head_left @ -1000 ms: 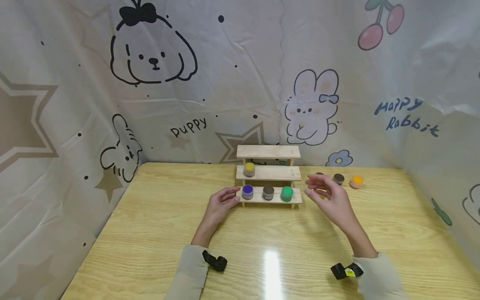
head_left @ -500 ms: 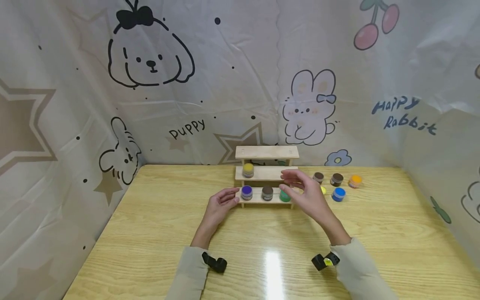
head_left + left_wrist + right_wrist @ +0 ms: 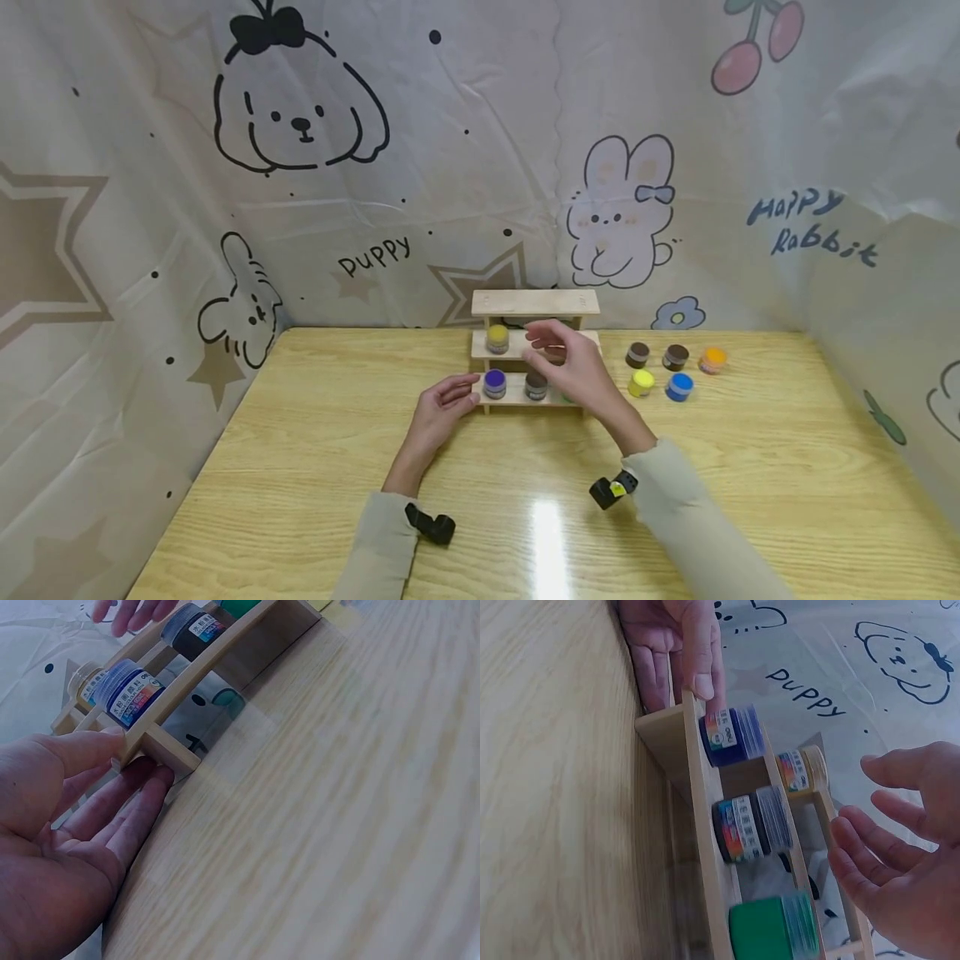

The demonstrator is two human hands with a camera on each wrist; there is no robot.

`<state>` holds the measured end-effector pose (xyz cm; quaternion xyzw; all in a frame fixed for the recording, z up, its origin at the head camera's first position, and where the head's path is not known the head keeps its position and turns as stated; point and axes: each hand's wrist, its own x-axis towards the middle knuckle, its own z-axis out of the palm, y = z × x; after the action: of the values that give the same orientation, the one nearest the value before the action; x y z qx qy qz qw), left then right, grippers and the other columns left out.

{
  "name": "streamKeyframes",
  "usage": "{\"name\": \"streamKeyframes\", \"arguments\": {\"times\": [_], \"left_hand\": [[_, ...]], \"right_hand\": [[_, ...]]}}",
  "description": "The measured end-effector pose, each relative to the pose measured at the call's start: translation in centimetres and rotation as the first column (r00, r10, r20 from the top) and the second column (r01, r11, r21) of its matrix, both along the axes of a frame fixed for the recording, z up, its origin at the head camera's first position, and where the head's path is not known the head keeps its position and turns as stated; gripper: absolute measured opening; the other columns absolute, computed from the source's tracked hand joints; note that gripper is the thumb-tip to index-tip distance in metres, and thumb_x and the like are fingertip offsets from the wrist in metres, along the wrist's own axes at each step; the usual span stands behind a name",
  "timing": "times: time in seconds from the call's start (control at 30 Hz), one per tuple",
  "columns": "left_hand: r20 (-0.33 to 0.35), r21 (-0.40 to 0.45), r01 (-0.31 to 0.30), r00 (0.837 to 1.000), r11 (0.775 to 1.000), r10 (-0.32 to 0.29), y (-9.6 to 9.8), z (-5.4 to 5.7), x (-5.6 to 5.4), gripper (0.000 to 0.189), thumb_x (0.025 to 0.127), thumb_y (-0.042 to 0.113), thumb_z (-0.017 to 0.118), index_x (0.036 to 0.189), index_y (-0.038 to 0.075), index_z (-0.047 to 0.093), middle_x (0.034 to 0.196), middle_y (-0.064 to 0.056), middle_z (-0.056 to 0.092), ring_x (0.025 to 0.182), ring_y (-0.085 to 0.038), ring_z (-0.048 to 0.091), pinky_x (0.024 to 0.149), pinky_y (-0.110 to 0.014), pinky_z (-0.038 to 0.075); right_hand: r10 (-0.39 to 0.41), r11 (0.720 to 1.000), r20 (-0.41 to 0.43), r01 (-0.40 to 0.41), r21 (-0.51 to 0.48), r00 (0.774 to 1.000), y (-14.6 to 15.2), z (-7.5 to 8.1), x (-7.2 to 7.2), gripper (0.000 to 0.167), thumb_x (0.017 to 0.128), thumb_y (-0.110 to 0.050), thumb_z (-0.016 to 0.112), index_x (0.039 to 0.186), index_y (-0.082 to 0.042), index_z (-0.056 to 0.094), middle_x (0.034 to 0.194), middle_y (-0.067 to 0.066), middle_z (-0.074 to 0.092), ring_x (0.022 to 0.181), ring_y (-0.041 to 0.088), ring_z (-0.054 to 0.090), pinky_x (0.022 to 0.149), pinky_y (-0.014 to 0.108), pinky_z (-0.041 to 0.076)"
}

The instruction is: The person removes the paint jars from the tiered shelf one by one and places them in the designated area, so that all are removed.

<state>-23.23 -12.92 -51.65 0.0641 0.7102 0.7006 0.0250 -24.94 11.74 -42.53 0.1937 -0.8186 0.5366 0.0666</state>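
A small three-step wooden display rack [image 3: 536,302] stands at the back of the table. My left hand [image 3: 442,408] holds the left end of its lowest step, thumb on top and fingers beneath, as the left wrist view shows. Along that step sit paint jars: a purple one [image 3: 494,383], a dark brown one [image 3: 536,386] and a green one [image 3: 769,928], mostly covered by my right hand in the head view. A mustard-yellow paint jar [image 3: 497,339] is at the left of the middle step. Right of it, my right hand [image 3: 576,367] hovers empty, fingers loosely bent and apart from the thumb.
To the right of the rack, several more paint jars stand on the table [image 3: 330,467]: two dark brown ones [image 3: 637,355], an orange one [image 3: 713,360], a bright yellow one [image 3: 641,383] and a blue one [image 3: 679,387]. A printed curtain [image 3: 360,208] hangs close behind.
My right hand has travelled left from the loose jars, across the green jar, to the middle step near the mustard-yellow jar. The left hand keeps its place on the rack.
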Motion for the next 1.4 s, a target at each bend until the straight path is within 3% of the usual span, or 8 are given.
{"name": "streamKeyframes", "arguments": {"times": [0.4,0.63,0.9,1.4], "left_hand": [[0.009,0.001,-0.006,1.000,1.000,0.006,0.2,0.0,-0.1,0.035,0.096,0.001,0.070,0.131,-0.003,0.066,0.132,-0.019,0.066,0.123,-0.033,0.061,0.093,-0.021,0.054],[0.016,0.005,0.002,1.000,1.000,-0.003,0.1,0.0,-0.1,0.035,0.095,0.000,0.071,0.130,-0.002,0.067,0.132,-0.018,0.067,0.123,-0.032,0.061,0.093,-0.022,0.054],[0.013,-0.024,-0.003,1.000,1.000,0.003,0.1,-0.1,-0.1,0.035,0.097,0.004,0.071,0.131,0.000,0.067,0.133,-0.015,0.067,0.122,-0.028,0.062,0.095,-0.025,0.054],[0.018,-0.004,-0.007,1.000,1.000,0.007,0.1,-0.1,-0.1,0.035,0.096,0.002,0.071,0.131,-0.002,0.066,0.133,-0.018,0.066,0.124,-0.032,0.061,0.092,-0.020,0.054]], "right_hand": [[0.012,0.999,-0.001,-0.012,0.044,1.000,-2.4,0.4,-1.7,0.039,0.096,-0.011,0.073,0.133,-0.002,0.064,0.127,0.013,0.067,0.114,0.029,0.065,0.100,0.041,0.054],[0.016,0.998,0.054,-0.019,0.058,0.998,-3.3,0.2,-2.6,0.040,0.095,-0.005,0.072,0.133,0.001,0.063,0.127,0.017,0.066,0.113,0.030,0.067,0.099,0.038,0.055],[-0.006,0.993,0.089,-0.005,0.117,0.996,-3.6,-0.2,-3.4,0.039,0.097,-0.017,0.073,0.132,-0.002,0.065,0.119,0.014,0.070,0.105,0.027,0.069,0.092,0.039,0.058],[-0.008,0.990,0.117,-0.009,0.141,0.993,-3.1,0.2,-3.4,0.038,0.097,-0.021,0.074,0.131,-0.005,0.066,0.117,0.012,0.071,0.108,0.026,0.069,0.095,0.039,0.057]]}}
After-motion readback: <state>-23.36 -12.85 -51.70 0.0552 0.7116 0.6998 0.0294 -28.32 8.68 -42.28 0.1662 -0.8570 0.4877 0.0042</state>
